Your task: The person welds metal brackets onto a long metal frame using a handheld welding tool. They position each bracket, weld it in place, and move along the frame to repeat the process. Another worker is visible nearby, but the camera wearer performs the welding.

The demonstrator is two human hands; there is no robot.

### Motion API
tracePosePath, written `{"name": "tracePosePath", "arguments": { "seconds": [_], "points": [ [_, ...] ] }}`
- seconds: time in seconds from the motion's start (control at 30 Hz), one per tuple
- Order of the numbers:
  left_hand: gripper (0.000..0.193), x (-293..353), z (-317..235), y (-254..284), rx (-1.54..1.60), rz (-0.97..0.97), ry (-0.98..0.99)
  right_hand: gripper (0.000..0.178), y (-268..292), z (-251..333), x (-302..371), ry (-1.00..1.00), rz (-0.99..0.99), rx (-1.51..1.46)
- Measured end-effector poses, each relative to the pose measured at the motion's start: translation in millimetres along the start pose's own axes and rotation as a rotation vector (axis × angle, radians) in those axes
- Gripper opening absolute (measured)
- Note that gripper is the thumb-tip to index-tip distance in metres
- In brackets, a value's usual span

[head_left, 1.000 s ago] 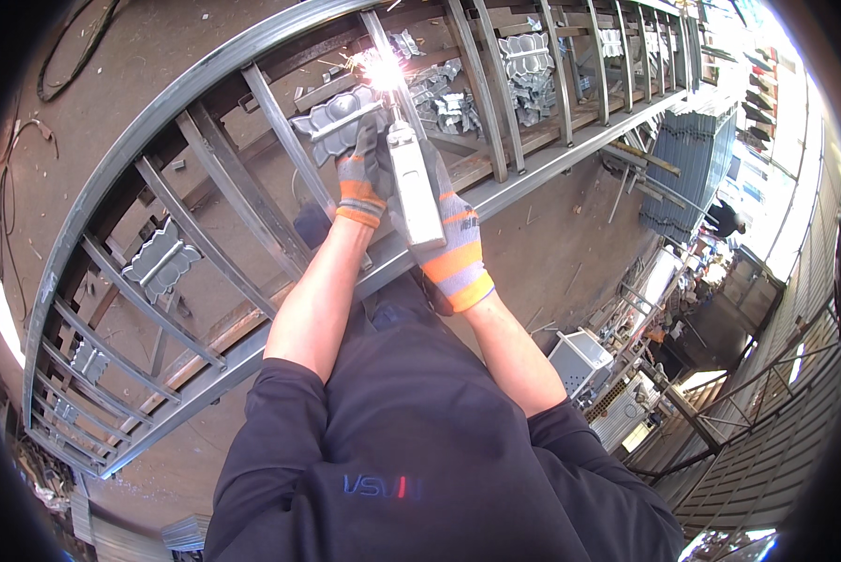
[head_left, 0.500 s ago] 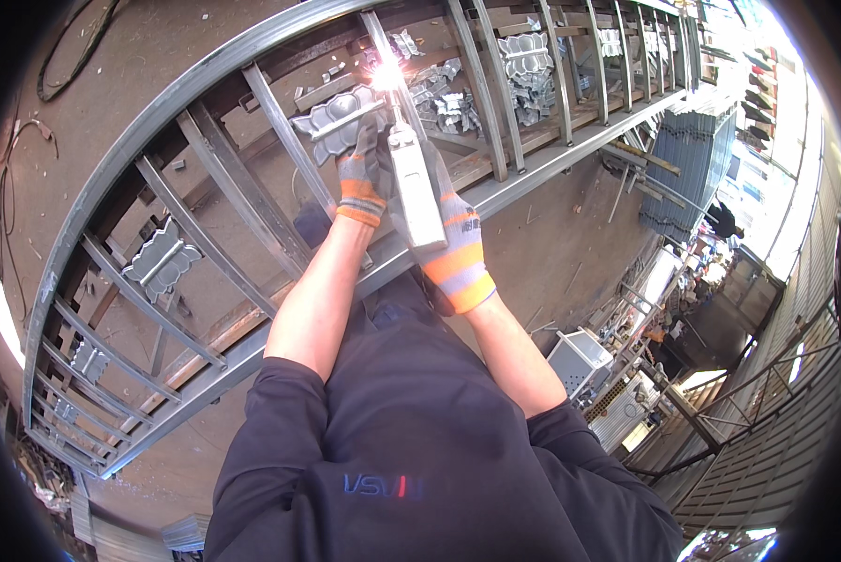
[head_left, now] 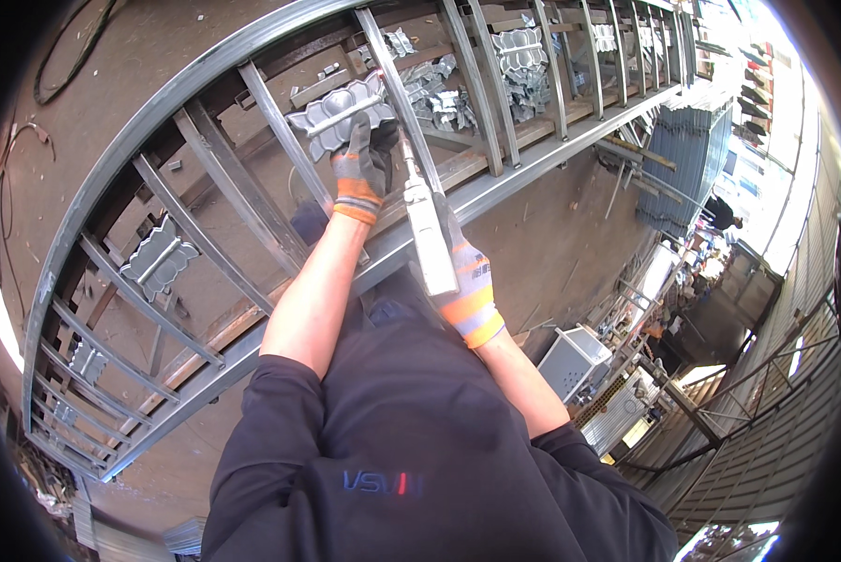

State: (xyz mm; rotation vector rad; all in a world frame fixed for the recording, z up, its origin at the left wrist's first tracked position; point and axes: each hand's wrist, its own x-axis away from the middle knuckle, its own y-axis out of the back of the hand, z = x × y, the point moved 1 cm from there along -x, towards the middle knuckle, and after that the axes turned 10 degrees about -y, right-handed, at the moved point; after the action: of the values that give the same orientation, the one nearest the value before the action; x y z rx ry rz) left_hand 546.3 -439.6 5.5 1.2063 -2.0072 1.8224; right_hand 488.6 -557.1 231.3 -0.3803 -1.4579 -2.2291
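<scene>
My left hand (head_left: 360, 178), in a grey and orange glove, is closed on the near edge of a scalloped silver metal ornament (head_left: 328, 114). The ornament lies between two upright bars, its rod's right end meeting a grey metal bar (head_left: 403, 105) where a small red spot shows. My right hand (head_left: 473, 292), gloved too, is wrapped round a white welding torch (head_left: 430, 242). The torch's narrow tip points up and away, close beside my left fingers and a little short of the joint. No bright arc shows at the tip.
A long curved metal railing frame (head_left: 186, 89) spans the view. Another scalloped ornament (head_left: 160, 262) sits between bars at the left, and loose ornaments (head_left: 523, 56) are piled beyond. A grey box-shaped machine (head_left: 575, 361) stands at right, near stacked metal panels (head_left: 683, 159). Cables lie at far left.
The bright welding glare at the bar has gone out. My right hand has drawn the torch back toward me and slightly right. My left hand stays on the ornament.
</scene>
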Motion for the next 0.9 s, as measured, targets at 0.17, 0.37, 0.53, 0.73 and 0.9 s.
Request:
{"name": "tracePosePath", "arguments": {
  "seconds": [0.17, 0.37, 0.53, 0.73, 0.9],
  "points": [
    [0.025, 4.1, -4.8, 3.0, -0.054, 0.045, -0.01, 0.075, -8.5, -14.4, -1.0, 0.03, -0.05, 0.047],
    [0.025, 2.5, -7.3, 2.0, -0.15, 0.028, -0.037, 0.072, -14.3, -24.4, -8.0, 0.027, 0.038, 0.102],
    [0.032, 2.7, -8.4, 2.4, -0.202, 0.075, -0.061, 0.075, -16.0, -16.8, -9.0, 0.04, -0.077, 0.026],
    [0.034, 5.2, -10.1, 3.3, -0.264, 0.055, -0.07, 0.08, -11.8, -7.5, -10.7, 0.005, -0.046, 0.035],
    [0.032, 9.3, -14.2, -2.5, -0.298, 0.052, -0.07, 0.061, -11.9, -3.8, -12.0, -0.019, -0.077, -0.018]
  ]
}}
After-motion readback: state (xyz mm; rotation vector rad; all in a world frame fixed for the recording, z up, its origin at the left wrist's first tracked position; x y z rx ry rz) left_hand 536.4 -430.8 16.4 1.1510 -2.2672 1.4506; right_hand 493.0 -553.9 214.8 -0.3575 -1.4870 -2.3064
